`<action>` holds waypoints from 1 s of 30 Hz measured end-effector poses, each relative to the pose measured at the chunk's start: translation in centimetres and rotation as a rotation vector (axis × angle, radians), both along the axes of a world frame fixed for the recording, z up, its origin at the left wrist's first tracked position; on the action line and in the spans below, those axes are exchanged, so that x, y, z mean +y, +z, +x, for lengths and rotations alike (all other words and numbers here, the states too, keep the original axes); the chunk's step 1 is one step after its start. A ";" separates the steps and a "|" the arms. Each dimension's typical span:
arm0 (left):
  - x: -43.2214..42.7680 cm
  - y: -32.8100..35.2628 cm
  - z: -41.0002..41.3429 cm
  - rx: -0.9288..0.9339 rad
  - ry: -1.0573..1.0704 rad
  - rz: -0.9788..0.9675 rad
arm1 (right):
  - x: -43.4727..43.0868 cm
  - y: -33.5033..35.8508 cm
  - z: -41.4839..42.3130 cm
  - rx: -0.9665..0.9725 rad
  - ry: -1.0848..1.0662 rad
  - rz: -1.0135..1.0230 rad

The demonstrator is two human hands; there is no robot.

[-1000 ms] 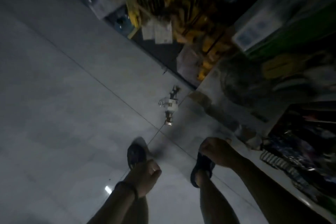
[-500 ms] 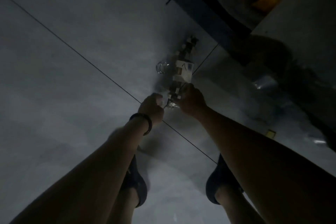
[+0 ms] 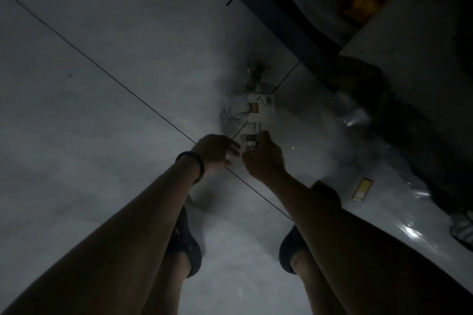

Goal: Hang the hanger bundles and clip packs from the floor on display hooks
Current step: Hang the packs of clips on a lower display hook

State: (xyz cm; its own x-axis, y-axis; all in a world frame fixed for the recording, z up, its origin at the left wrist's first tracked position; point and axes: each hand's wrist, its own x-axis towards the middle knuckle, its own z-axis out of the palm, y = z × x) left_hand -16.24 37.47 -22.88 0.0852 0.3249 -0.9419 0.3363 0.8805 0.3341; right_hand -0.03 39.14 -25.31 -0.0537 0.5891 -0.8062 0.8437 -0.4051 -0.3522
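A dim, downward view of a clip pack (image 3: 258,112) lying flat on a pale tiled floor (image 3: 102,110), close to where two dark grout lines cross. The pack is long and narrow and runs away from the viewer. A white header card sits at its middle, and clear, crinkled plastic bulges out on its left side. Its contents are too dark and blurred to make out.

The person's right hand (image 3: 266,158) reaches down to the near end of the pack, with thumb and fingers curled in and pinching that end. The left hand (image 3: 217,152), with a dark band (image 3: 192,166) on its wrist, is just beside the same end. Its fingers are loosely curved and hold nothing that shows, and whether they touch the pack cannot be told.

Both bare forearms stretch down from the bottom of the view. Below them two dark shoes (image 3: 188,245) stand apart on the tiles.

To the right, well apart from the pack, a small yellow and white card (image 3: 362,189) lies on the floor. Beyond it, shiny plastic wrap (image 3: 355,120) glints against the dark base of a shelf unit (image 3: 294,41).
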 end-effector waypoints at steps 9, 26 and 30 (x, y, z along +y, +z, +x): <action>-1.5 15.0 -2.5 0.280 0.043 0.126 | 1.2 21.9 1.4 0.294 -0.031 -0.111; 5.7 73.9 -1.6 0.400 -0.818 0.995 | 6.1 77.4 11.7 0.383 0.157 -0.188; 5.2 80.8 2.5 0.316 -0.765 1.003 | 3.3 85.2 14.1 -0.045 0.424 0.490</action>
